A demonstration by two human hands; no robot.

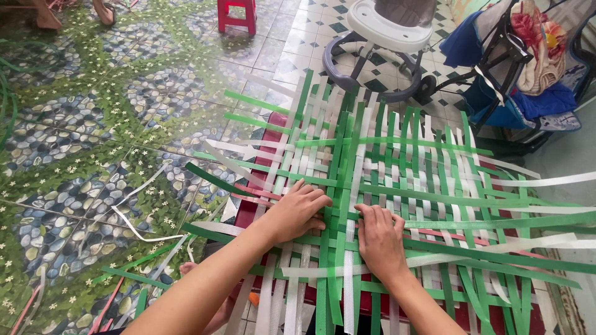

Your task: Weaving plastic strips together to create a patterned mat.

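Far left: patterned floor tiles (81, 124) printed with pebbles, leaves and small white flowers. Loose white strip (133, 205) curled on these tiles, apart from the weave; loose green strips (133, 276) lying flat near the lower left arm.

Upper centre-left: red plastic stool (237, 13), upright, well apart from the work.

Centre: woven mat (403, 186) of flat green and white plastic strips, crossed over and under one another, spread flat over a low red support (264, 186) visible through the gaps. Strip ends projecting loose past the woven area on all sides.

Left hand (297, 211): palm down, fingers extended and slightly spread, pressing flat on the strips at the left part of the weave. Open, gripping nothing.

Vertical green strip (338, 205) between the two hands, touching the fingertips of both.

Right hand (380, 239): palm down just beside the left hand, fingers bent slightly, tips resting on the strips at the green vertical. Whether a strip is pinched under the fingertips: cannot tell.

Upper centre-right: white and grey baby walker (385, 37) on checked tiles, just beyond the far strip ends.

Far right: black frame draped with blue and patterned cloth (528, 56), near the mat's upper right corner.
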